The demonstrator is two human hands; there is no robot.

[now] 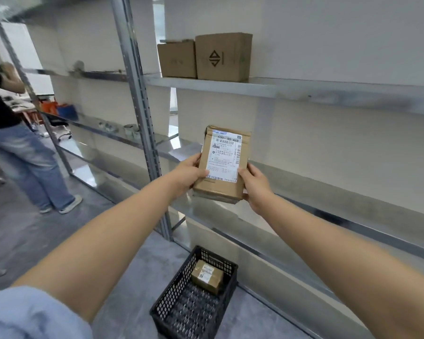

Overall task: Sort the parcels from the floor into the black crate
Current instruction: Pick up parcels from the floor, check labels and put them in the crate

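Grey floor [22,231], metal shelving [206,86] ahead; black crate [168,298] below, small parcel [207,276] at its far end. Arms outstretched, your left hand [186,174] and right hand [255,188] clamp labelled parcel [223,162] by its side edges.

held parcel [222,165]: brown cardboard, with a white label in black print and barcode and a thin blue strip along the label's top edge
black crate [171,297]: black, walls in an open grid pattern
small parcel [207,277]: brown, white label printed in black
tall box [223,56]: brown cardboard, black diamond-shaped mark on the front
low box [177,58]: plain brown
shelf [206,85]: silver-grey metal
floor [22,231]: mottled grey
sleeve [30,314]: pale blue
bystander [22,155]: black top, faded blue jeans, grey shoes
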